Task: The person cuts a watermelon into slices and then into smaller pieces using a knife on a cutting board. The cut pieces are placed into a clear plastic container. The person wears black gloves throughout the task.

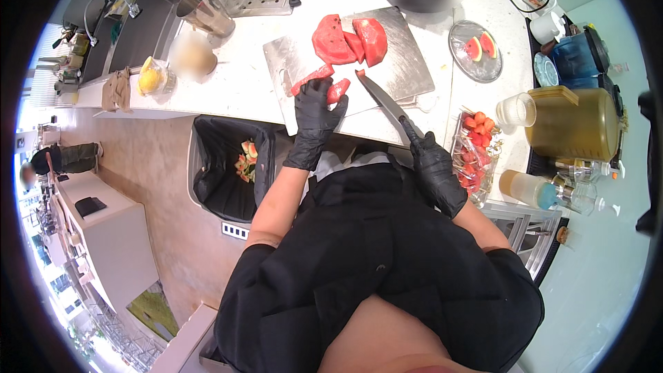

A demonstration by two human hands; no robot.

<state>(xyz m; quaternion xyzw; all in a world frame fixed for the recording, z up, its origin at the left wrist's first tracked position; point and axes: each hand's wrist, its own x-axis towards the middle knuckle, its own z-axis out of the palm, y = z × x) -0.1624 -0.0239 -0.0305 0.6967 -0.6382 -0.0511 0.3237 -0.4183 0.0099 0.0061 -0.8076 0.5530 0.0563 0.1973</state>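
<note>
My right hand (432,166), in a black glove, holds a kitchen knife (382,97) by its handle, the index finger stretched along it. A small red bit of watermelon lies at the blade's tip. My left hand (317,119), also black-gloved, rests its fingers on peeled watermelon strips (337,91) at the left part of a metal cutting board (409,62). Whether the fingers grip a strip or only touch it, I cannot tell. Beyond them on the board lie a large peeled watermelon chunk (330,41), a smaller wedge (354,45) and another thick piece (372,40).
A lined bin (197,166) with rinds stands below the counter at left. To the right are a plate (456,62) with two watermelon wedges, a tray (481,199) of skewered fruit, a ribbed glass (518,110) and a large jug (575,124). A metal cup (207,13) stands upper left.
</note>
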